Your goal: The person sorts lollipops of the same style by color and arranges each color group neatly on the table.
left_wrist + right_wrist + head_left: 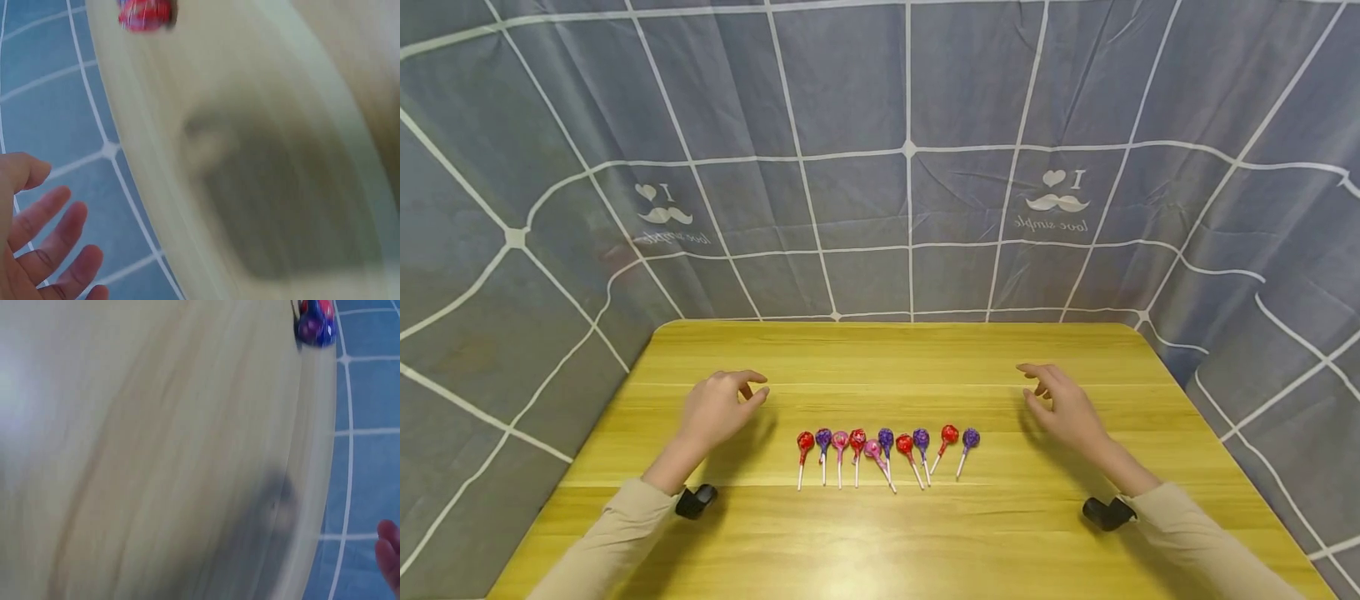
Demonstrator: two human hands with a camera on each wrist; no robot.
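Observation:
Several lollipops in red, purple and pink wrappers lie in a row across the middle of the wooden table, white sticks pointing toward the person. A red lollipop (805, 440) marks the row's left end, a purple lollipop (971, 437) its right end. Left of the row, my left hand (718, 408) hovers over the table with loosely bent fingers and nothing in them. My right hand (1066, 408) hovers likewise to the right, also holding nothing. In the left wrist view a red wrapper (145, 14) shows at the top; the right wrist view has a purple wrapper (316, 331) near its top right.
The wooden table (880, 542) has a rounded far edge. A grey curtain (850, 200) with white grid lines hangs behind it and along both sides. Black wrist cameras sit on the left (697, 502) and right (1108, 513) sleeves, and the arms cast shadows on the wood.

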